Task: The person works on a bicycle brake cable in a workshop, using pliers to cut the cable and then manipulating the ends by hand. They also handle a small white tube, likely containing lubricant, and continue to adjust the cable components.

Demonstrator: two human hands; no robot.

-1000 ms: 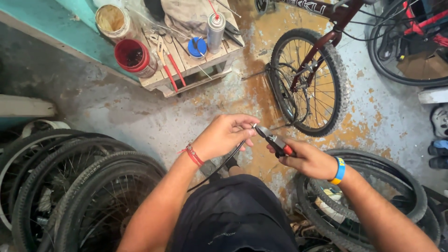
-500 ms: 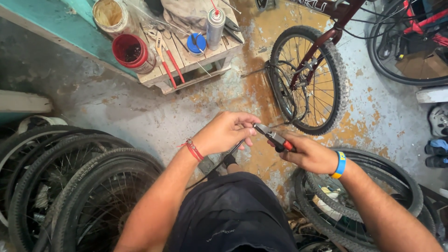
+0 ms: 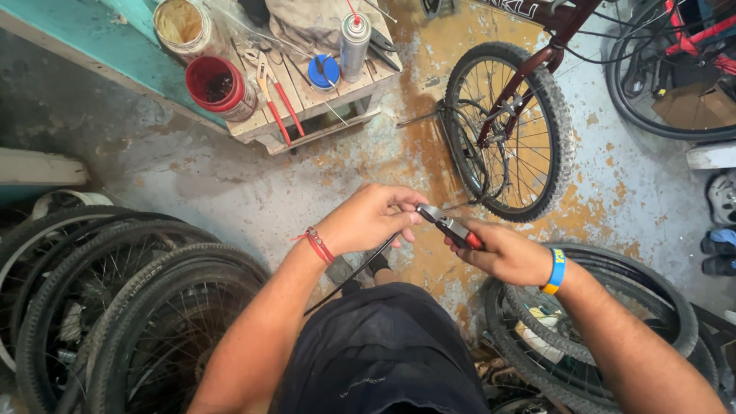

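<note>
Left hand (image 3: 376,218) pinches the end of a thin black cable (image 3: 360,276), fingers together on it near the tip; the cable runs down and left from the hand toward the lap. Right hand (image 3: 502,253) is clamped around red-handled cutters (image 3: 452,228), whose head sits right at the left fingertips. Can't tell if the cutter blades are closed on the cable end or just beside it, too small. Both hands held over the stained concrete floor (image 3: 253,192), above the knees.

Nearby: maroon bike's wheel (image 3: 510,138) upright ahead, stacked tyres (image 3: 115,307) to the left, more tyres (image 3: 598,337) under the right arm. Wooden pallet surface (image 3: 314,100) carries a red can (image 3: 218,86), spray can (image 3: 354,46), red-handled pliers (image 3: 276,96).

Risks, as a judgement: blades are very close to the left fingertips, so a squeeze could nip skin; the loose cable could slip out of the pinch or fray if bitten off-centre.
</note>
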